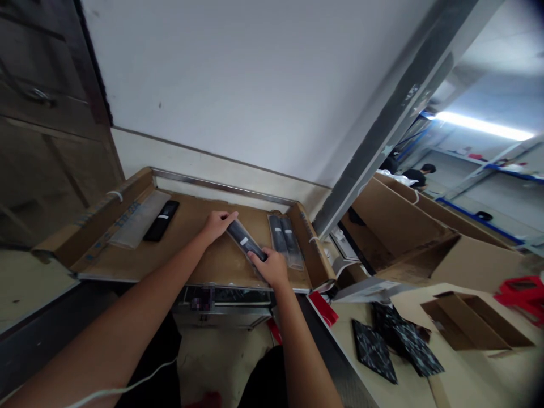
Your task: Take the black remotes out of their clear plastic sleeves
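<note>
Both hands hold one dark, long item in a clear plastic sleeve [243, 241] over the middle of a cardboard-lined tray [191, 207]. My left hand [218, 225] grips its upper end, and my right hand [271, 266] has its thumb across the lower end. At the tray's left side a black long item [161, 221] with a white label lies bare beside a stack of clear sleeves [138, 224]. Two sleeved dark items [284, 239] lie side by side at the right.
Cardboard walls [312, 249] edge the tray at both sides. To the right stand a large open carton [403, 226], a smaller box [474, 320], dark patterned packages [374, 348] and a red object [521, 297]. A white cable crosses low left; people are in the background.
</note>
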The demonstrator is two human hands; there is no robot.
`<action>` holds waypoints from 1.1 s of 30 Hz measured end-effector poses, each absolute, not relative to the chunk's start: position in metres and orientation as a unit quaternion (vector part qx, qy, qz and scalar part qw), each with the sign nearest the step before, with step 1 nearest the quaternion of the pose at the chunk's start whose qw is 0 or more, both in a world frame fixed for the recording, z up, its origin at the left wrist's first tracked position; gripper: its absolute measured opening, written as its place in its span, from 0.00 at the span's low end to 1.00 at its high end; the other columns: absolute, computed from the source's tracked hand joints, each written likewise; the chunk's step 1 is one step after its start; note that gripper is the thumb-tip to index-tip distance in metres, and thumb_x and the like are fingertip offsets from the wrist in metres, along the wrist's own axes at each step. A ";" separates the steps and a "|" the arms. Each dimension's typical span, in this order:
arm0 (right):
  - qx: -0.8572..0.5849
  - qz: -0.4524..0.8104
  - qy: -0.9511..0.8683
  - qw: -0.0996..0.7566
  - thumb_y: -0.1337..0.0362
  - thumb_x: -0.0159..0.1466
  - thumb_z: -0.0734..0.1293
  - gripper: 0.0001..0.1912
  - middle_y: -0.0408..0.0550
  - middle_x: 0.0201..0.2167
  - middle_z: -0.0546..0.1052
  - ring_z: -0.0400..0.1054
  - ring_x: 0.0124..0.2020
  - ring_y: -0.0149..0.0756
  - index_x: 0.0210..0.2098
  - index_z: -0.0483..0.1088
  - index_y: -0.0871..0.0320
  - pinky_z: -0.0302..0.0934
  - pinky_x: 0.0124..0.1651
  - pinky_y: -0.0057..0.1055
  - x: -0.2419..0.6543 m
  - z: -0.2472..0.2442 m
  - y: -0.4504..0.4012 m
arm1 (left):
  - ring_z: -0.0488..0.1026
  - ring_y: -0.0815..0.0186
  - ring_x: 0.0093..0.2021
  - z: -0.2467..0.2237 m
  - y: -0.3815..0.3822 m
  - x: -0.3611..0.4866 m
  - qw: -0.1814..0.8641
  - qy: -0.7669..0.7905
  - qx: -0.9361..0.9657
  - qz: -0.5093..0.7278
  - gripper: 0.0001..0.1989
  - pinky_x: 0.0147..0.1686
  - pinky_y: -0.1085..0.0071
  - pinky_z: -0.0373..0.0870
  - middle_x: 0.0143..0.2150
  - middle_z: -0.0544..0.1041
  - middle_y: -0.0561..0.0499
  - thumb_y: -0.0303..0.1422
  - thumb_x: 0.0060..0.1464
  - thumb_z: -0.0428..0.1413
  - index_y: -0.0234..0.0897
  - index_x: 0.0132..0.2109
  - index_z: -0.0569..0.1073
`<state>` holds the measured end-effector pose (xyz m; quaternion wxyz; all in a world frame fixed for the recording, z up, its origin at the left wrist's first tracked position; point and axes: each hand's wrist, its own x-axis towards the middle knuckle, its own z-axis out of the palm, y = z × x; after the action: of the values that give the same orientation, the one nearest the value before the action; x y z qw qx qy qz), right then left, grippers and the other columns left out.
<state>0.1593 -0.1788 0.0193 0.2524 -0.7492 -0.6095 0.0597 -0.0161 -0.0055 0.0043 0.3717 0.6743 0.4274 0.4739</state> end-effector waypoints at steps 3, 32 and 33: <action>-0.749 0.062 -0.611 0.250 0.42 0.61 0.65 0.24 0.43 0.20 0.73 0.62 0.23 0.30 0.24 0.72 0.56 0.44 0.27 0.27 0.159 0.020 -0.179 | 0.60 0.70 0.24 0.003 -0.004 -0.016 0.371 0.421 0.674 0.479 0.25 0.26 0.72 0.53 0.19 0.63 0.56 0.51 0.54 0.55 0.34 0.20 0.70; -0.753 0.047 -0.610 0.243 0.42 0.61 0.65 0.24 0.44 0.21 0.74 0.64 0.24 0.32 0.25 0.73 0.56 0.45 0.27 0.27 0.159 0.019 -0.178 | 0.58 0.70 0.24 -0.003 0.001 -0.017 0.347 0.428 0.682 0.481 0.26 0.25 0.71 0.51 0.19 0.59 0.56 0.52 0.55 0.53 0.35 0.20 0.67; -0.753 0.049 -0.609 0.244 0.42 0.61 0.65 0.24 0.44 0.21 0.74 0.64 0.24 0.32 0.25 0.73 0.56 0.46 0.27 0.27 0.159 0.019 -0.178 | 0.58 0.70 0.24 -0.004 0.001 -0.016 0.346 0.431 0.681 0.481 0.26 0.25 0.71 0.51 0.19 0.58 0.56 0.52 0.55 0.53 0.35 0.20 0.67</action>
<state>0.1591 -0.1784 0.0189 0.2443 -0.7530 -0.6090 0.0488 -0.0165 0.0015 -0.0036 0.3459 0.6805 0.4313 0.4808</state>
